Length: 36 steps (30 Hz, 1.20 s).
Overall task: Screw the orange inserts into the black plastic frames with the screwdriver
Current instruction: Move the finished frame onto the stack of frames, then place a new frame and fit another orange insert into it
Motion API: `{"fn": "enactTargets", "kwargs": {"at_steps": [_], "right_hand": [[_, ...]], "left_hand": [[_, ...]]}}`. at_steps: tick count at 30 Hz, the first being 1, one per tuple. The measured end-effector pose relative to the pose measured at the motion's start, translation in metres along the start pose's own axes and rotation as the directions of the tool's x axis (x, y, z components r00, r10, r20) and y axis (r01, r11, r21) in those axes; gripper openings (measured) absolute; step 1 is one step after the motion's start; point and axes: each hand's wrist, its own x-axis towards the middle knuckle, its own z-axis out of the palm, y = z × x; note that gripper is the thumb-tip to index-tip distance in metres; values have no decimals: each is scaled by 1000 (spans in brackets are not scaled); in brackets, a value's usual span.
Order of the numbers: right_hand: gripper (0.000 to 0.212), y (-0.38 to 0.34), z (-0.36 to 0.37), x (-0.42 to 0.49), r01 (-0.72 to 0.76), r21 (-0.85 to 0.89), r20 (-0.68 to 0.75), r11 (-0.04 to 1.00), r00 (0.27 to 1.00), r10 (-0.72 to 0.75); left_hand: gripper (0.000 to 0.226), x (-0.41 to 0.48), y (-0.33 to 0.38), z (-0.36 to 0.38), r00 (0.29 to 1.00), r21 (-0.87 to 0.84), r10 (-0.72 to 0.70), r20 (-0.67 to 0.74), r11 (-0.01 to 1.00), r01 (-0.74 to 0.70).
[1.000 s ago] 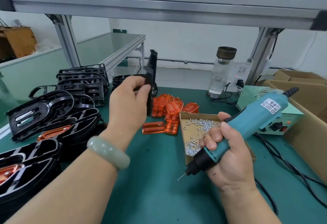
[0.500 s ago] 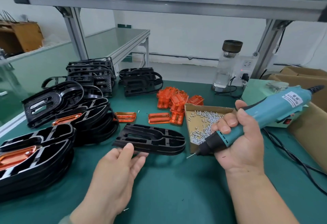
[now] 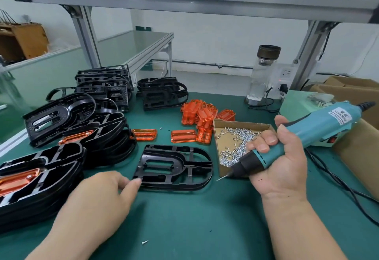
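Note:
A black plastic frame (image 3: 174, 167) lies flat on the green mat in the middle, its centre slot bare. My left hand (image 3: 102, 196) rests on the mat at the frame's left edge, thumb tip touching its corner, fingers relaxed. My right hand (image 3: 279, 163) grips the teal electric screwdriver (image 3: 303, 136), whose bit points down-left just right of the frame. Two loose orange inserts (image 3: 183, 136) lie behind the frame, beside a pile of orange inserts (image 3: 202, 116). A cardboard tray of small screws (image 3: 235, 145) sits under the screwdriver tip.
Stacks of black frames (image 3: 61, 136) fill the left side, some with orange inserts fitted; more frames (image 3: 162, 93) stand at the back. A glass bottle (image 3: 262, 73), a power unit (image 3: 303, 106) and cardboard boxes (image 3: 359, 147) line the right. A cable (image 3: 336, 186) trails across the mat.
My left hand brought a frame down from the back and laid it flat on the mat. It then slid to the frame's left corner. The screwdriver stayed near the screw tray.

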Motion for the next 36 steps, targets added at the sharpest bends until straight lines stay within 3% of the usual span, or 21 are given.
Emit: {"fn": "enactTargets", "kwargs": {"at_steps": [2, 4, 7, 10, 15, 23, 30, 33, 36], "right_hand": [[15, 0, 0, 0, 1, 5, -3, 1000, 1000, -1], [15, 0, 1, -1, -3, 3, -6, 1000, 1000, 3], [14, -1, 2, -1, -6, -7, -7, 1000, 1000, 6], [13, -2, 1, -1, -5, -7, -6, 1000, 1000, 5], [14, -3, 1, 1, -15, 7, -10, 1000, 1000, 15], [12, -3, 0, 0, -11, 13, -2, 1000, 1000, 11], [16, -3, 2, 0, -9, 3, -2, 1000, 1000, 9], [16, -3, 1, 0, -7, 7, -11, 1000, 1000, 7], [16, -2, 1, 0, -9, 6, -15, 1000, 1000, 9]], "left_hand": [[22, 4, 11, 2, 974, -41, 135, -181, 989, -145], [13, 13, 28, 11, 920, -128, 313, -234, 928, -349], [51, 35, 50, 31, 866, -110, 499, -23, 860, -499], [81, 50, 54, 44, 837, 44, 484, 256, 859, -510], [104, 38, 47, 46, 799, 0, 500, 334, 847, -531], [99, 15, 62, 51, 845, 29, 456, 281, 876, -482], [112, 21, 64, 41, 795, -53, 507, 334, 852, -521], [89, 43, 70, 34, 820, -208, 560, 118, 821, -531], [55, 80, 81, 33, 853, -150, 522, 4, 844, -516]]}}
